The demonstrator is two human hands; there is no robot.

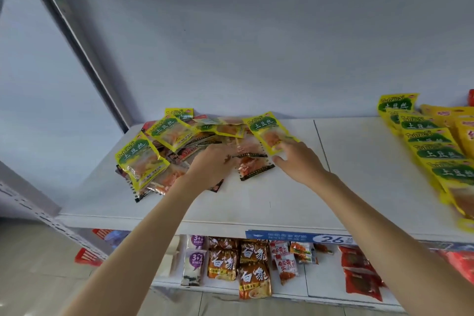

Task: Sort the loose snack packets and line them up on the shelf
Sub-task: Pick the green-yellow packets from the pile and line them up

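A loose heap of snack packets (164, 146), yellow-green ones mixed with clear ones with dark edges, lies at the back left of the white shelf (256, 202). My left hand (210, 164) rests on the heap's right part with its fingers curled down among the packets. My right hand (295, 159) pinches the lower edge of a yellow-green packet (266, 131) at the heap's right end. A clear packet with orange contents (252, 165) lies between my hands. At the far right a lined-up row of yellow-green packets (433, 146) overlaps front to back.
Orange-yellow packets (459, 120) stand behind the row at the right edge. The lower shelf (320, 287) holds noodle packs, purple-white packs and red packets. A blue price strip (300, 237) hangs on the shelf's front lip. A grey upright post (84, 59) bounds the shelf on the left.
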